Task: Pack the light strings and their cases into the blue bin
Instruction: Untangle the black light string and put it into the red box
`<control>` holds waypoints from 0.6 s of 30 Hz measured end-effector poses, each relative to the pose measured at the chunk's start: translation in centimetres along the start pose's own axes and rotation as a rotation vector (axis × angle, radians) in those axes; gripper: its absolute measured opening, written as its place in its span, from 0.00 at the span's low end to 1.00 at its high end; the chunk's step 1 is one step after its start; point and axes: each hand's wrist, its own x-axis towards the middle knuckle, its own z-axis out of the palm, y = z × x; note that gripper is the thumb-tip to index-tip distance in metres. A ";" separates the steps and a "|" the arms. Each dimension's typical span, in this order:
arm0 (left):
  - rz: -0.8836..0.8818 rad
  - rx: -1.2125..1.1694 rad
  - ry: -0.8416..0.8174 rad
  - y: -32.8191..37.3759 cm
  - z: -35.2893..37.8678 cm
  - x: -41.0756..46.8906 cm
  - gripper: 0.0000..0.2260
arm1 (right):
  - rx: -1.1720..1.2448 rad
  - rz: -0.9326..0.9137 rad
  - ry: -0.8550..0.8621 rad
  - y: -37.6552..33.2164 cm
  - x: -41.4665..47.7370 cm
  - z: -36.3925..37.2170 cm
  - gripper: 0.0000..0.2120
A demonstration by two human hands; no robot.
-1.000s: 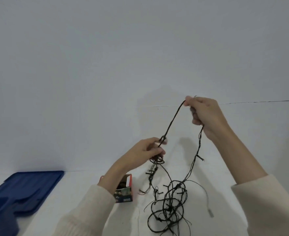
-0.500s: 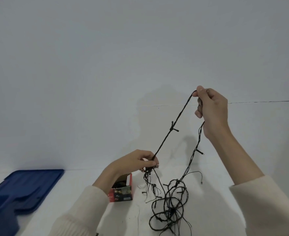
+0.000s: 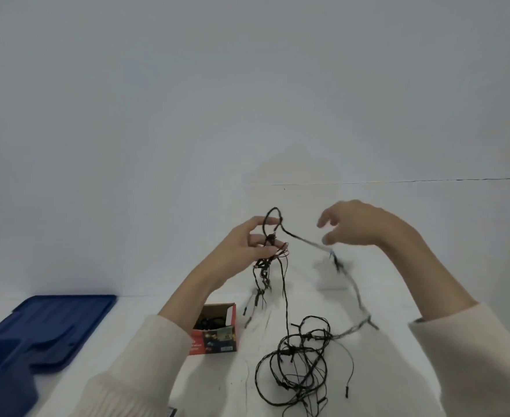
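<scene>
A black light string (image 3: 302, 365) lies in a loose tangle on the white table (image 3: 398, 371), with strands rising to my hands. My left hand (image 3: 244, 248) is shut on a small bundle of wound loops, one loop standing above its fingers. My right hand (image 3: 365, 224) is blurred, its fingers spread, and a strand sags just under its thumb without being gripped. A small red cardboard case (image 3: 217, 341) stands open by my left forearm with dark string inside. A corner of the blue bin (image 3: 1, 383) shows at the bottom left.
A blue lid (image 3: 64, 317) lies flat on the table beside the bin, at the left. A pale wall rises right behind the table. The string's free end (image 3: 346, 394) trails toward the front edge.
My right hand has dropped from its raised position and opened, letting go of the strand. My left hand has risen, with a fresh loop over its fingers.
</scene>
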 end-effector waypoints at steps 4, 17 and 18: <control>-0.007 0.060 -0.039 1.7 1.2 0.2 0.16 | 0.472 -0.335 -0.010 -2.3 -1.0 0.9 0.33; 0.090 0.066 0.343 1.9 1.7 0.4 0.01 | 0.780 -0.226 -0.093 -2.7 -1.0 2.9 0.17; 0.062 0.011 0.323 2.1 1.6 0.3 0.02 | 0.824 -0.228 -0.089 -2.8 -1.0 3.3 0.15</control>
